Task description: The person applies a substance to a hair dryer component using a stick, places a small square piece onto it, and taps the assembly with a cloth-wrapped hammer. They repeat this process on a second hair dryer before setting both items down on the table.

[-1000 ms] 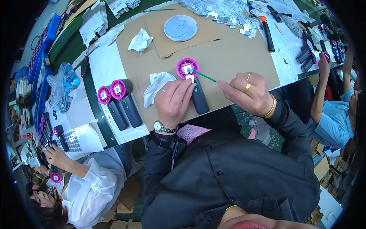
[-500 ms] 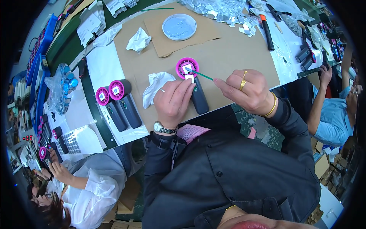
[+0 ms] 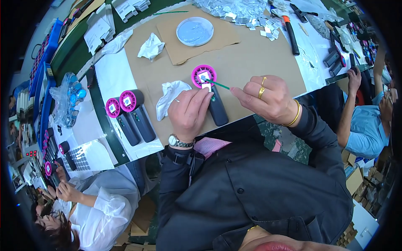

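Observation:
A dark handheld fan with a pink ring head lies on the brown cardboard in front of me. At the centre of its ring sits a white square with a bluish-grey dab. My right hand pinches a thin green stick, its tip touching the square. My left hand pinches a small white tile at the ring's near edge, its fingertips beside the handle. Beyond the fan stands a round dish of bluish-grey paste.
Two more pink-ringed fans lie to the left, beside a crumpled white cloth. Another wad is farther back. Small square tiles and an orange-and-black tool lie at the back right. Co-workers sit on both sides.
The stick's tip has shifted slightly toward me on the square, where a bluish-grey dab now shows more plainly. My left hand still pinches the tile in nearly the same place.

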Motion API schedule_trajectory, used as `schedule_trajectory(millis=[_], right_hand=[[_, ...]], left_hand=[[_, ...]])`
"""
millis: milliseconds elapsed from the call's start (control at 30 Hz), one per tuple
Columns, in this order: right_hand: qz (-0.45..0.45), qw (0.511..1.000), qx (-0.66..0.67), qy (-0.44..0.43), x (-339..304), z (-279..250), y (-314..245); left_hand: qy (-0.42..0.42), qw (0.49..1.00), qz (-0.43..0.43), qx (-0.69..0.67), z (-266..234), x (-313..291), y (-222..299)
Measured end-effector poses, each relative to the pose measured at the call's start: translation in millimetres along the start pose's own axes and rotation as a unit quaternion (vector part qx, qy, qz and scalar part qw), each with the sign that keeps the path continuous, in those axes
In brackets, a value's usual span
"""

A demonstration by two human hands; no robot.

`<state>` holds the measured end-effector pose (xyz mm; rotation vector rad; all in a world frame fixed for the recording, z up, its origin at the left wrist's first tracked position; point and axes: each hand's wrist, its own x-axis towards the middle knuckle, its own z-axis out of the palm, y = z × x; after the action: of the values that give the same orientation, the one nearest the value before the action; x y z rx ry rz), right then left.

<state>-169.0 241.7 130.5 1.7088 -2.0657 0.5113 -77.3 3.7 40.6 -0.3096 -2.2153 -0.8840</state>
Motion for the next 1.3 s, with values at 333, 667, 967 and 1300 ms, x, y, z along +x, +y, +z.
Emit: schedule_trajectory(millis=[333,667,967,1300], right_hand=[[0.022,0.999,0.016,0.032,2,0,-1],[0.082,0.99,0.055,0.099,0,1,0],[0.131,0.977,0.102,0.134,-1,7,4],[0.2,0.958,0.159,0.131,-9,14,3]], left_hand=[[-0.002,1.0,-0.003,0.0,0,0,0],[0.001,1.0,-0.008,-0.01,0,0,0],[0.007,1.0,-0.002,-0.015,1,-1,-1],[0.003,1.0,-0.01,-0.01,0,-1,1]])
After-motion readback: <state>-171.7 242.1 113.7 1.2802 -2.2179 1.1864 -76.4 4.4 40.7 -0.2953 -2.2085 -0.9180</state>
